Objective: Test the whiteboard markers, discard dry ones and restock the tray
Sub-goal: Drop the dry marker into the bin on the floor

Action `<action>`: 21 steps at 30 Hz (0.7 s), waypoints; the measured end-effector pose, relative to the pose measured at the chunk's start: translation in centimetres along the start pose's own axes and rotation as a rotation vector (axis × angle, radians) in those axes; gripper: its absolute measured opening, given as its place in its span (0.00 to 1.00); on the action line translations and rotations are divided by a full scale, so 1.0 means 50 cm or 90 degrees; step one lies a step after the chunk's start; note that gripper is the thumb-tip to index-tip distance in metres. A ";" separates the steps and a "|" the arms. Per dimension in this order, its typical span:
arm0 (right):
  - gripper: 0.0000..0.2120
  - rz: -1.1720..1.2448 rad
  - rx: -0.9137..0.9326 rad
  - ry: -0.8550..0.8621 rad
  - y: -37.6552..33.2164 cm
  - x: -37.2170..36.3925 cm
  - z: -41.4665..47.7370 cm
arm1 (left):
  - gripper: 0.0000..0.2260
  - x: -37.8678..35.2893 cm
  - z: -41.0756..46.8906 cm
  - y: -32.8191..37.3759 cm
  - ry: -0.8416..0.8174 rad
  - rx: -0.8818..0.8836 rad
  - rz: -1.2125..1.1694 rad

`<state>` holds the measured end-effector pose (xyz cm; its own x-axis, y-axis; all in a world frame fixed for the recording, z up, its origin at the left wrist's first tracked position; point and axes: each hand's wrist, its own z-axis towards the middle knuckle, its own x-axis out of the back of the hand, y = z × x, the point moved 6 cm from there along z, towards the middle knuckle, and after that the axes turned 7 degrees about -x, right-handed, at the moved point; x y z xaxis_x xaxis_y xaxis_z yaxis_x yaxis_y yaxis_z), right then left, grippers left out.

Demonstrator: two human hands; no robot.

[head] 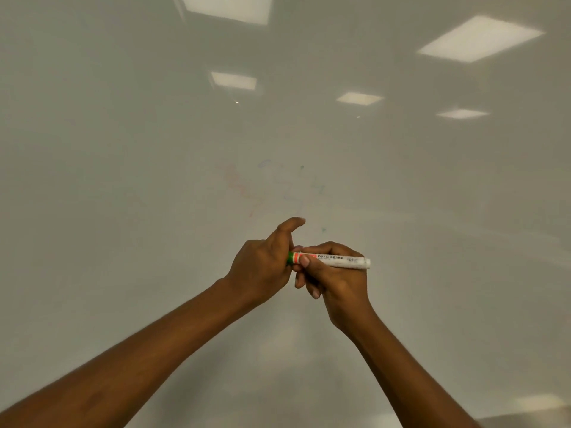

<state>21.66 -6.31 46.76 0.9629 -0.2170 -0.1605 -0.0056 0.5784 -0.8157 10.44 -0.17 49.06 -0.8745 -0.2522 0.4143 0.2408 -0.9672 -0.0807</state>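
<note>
A white whiteboard marker (340, 261) with an orange band lies level in front of the whiteboard (154, 149). My right hand (335, 278) grips its barrel, thumb on top near the orange band. My left hand (265, 267) is curled round the marker's green cap (290, 257) at the left end, with the index finger raised. Most of the cap is hidden inside my left fist. Faint red, blue and green scribbles (256, 193) show on the board just above my hands.
The glossy whiteboard fills almost the whole view and mirrors several ceiling light panels (479, 38). A darker edge strip (525, 420) shows at the bottom right corner. No tray or other markers are in view.
</note>
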 end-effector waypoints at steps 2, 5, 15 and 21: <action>0.11 -0.068 -0.024 0.016 -0.005 0.012 -0.005 | 0.27 -0.021 -0.001 -0.003 -0.039 0.006 0.050; 0.21 -0.093 -0.048 0.111 -0.004 0.063 -0.025 | 0.24 -0.072 -0.011 0.000 -0.106 -0.015 0.189; 0.17 -1.070 0.245 0.280 0.008 0.204 -0.140 | 0.23 -0.275 -0.040 0.122 -0.261 -0.067 0.243; 0.17 -1.235 0.138 0.385 0.021 0.345 -0.214 | 0.25 -0.453 -0.062 0.233 -0.313 -0.088 0.162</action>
<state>35.40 -17.86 37.18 -0.5289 -0.6898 0.4944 0.7748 -0.6302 -0.0505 31.77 -5.81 35.90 -0.4888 -0.4668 0.7370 0.3315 -0.8808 -0.3380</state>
